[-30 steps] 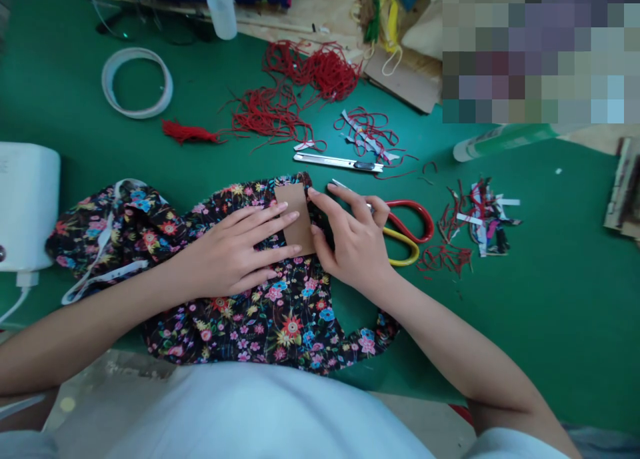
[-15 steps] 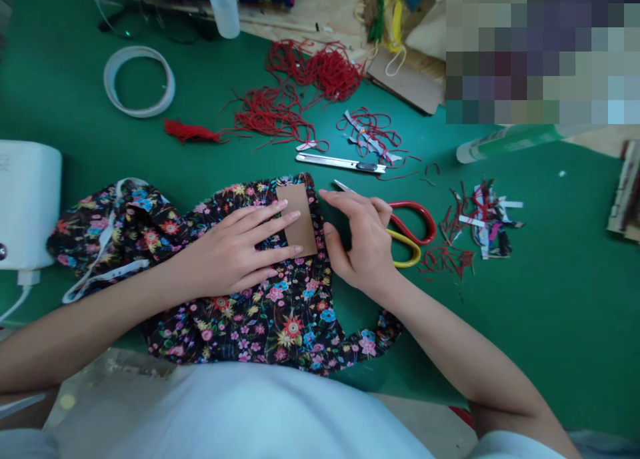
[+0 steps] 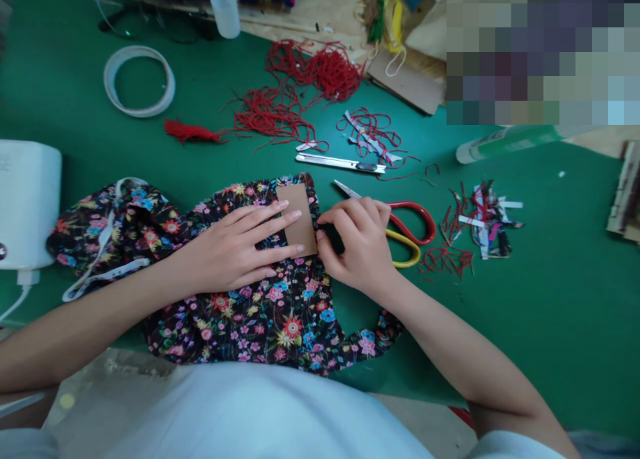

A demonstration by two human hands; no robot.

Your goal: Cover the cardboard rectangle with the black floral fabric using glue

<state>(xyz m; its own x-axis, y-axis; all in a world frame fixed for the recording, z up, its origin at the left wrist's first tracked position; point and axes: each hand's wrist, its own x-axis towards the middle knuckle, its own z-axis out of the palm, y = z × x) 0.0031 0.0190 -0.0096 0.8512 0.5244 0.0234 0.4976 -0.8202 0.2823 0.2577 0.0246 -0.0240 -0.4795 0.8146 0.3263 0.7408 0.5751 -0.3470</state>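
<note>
A black fabric with a bright flower print [image 3: 280, 312] lies across the green table in front of me. On its upper right part rests a brown cardboard rectangle [image 3: 303, 229]. My left hand [image 3: 240, 245] is spread flat, fingertips on the cardboard and palm on the fabric. At the fabric's right edge, beside the cardboard, my right hand [image 3: 357, 242] pinches the fabric edge between thumb and forefinger. Scissors with one red and one yellow handle loop [image 3: 413, 222] lie partly under my right hand, blade tip pointing up and left.
Beyond the fabric lie a utility knife [image 3: 340, 163], tangled red cords [image 3: 270, 115], a roll of tape [image 3: 113, 95] and a red tassel [image 3: 190, 131]. Cord and fabric scraps [image 3: 483, 219] sit to the right. A white device [image 3: 30, 205] with a cable stands at left, a green-labelled bottle [image 3: 515, 144] at upper right.
My right hand has shifted slightly left to the fabric's edge, and its thumb and forefinger have closed in on it. My left hand and the cardboard have stayed put.
</note>
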